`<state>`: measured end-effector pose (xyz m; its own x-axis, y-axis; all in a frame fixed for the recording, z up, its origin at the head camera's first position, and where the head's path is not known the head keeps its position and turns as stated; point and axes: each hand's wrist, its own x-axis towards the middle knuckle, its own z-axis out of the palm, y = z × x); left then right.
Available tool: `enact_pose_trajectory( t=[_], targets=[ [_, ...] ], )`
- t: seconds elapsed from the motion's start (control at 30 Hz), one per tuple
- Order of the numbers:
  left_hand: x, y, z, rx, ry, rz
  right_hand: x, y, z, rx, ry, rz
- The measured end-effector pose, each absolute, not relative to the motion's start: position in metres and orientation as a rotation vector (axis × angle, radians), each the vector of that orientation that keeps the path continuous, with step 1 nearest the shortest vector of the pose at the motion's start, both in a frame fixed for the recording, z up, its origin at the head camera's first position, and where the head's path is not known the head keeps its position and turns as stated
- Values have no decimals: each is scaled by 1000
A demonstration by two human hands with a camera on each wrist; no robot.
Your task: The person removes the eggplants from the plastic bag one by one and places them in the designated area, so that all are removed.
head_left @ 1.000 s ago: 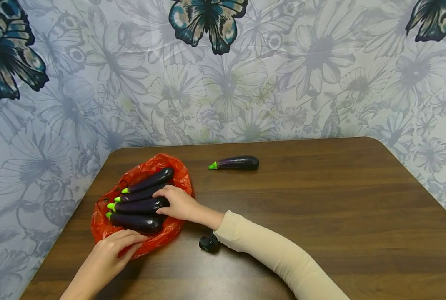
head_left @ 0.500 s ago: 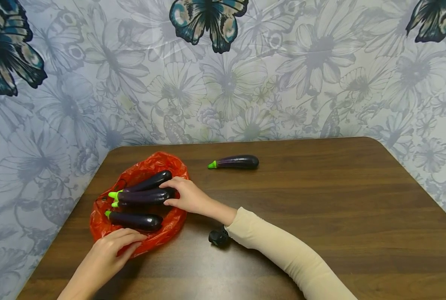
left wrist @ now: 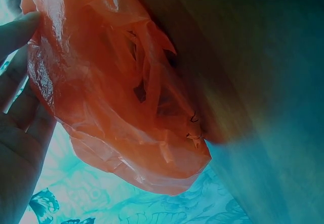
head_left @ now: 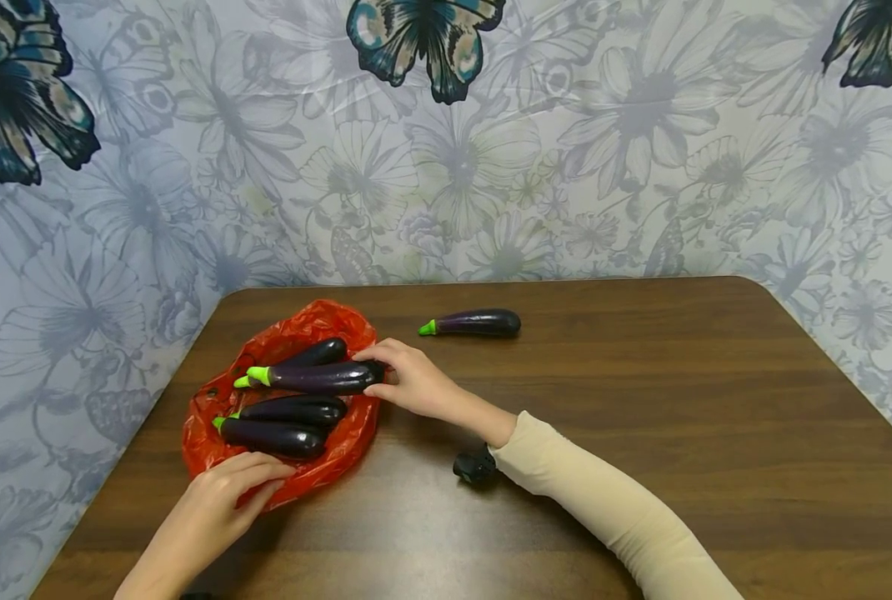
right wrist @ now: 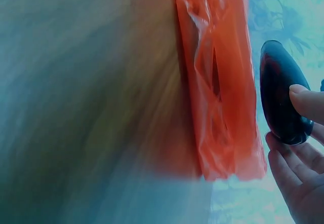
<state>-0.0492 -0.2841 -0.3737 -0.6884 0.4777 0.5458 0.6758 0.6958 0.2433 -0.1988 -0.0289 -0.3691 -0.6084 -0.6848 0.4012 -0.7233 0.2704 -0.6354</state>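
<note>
Right hand (head_left: pixel 412 379) pinches the blunt end of a glossy dark-purple, green-capped eggplant (head_left: pixel 329 378) above a crinkled red plastic bag (head_left: pixel 350 452); left hand (head_left: pixel 224 493) grips its rim. A steady rim and level hold should prevent snagging

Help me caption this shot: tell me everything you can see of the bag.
The bag is red, thin and crinkled, with a plastic-like shine and a few small dark marks. It sits on the left part of the table, its wide mouth open upward. Three eggplants lie inside, stem ends to the left, and the left hand grips its near edge. Its underside is hidden.
</note>
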Motion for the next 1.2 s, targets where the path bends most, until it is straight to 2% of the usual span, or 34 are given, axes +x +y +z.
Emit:
enact_pose_trajectory(
  t=[1.2],
  targets=[
    [-49,-283,-372,-882,-2466,-597,-231,99,-374,967,-2540,1254]
  ],
)
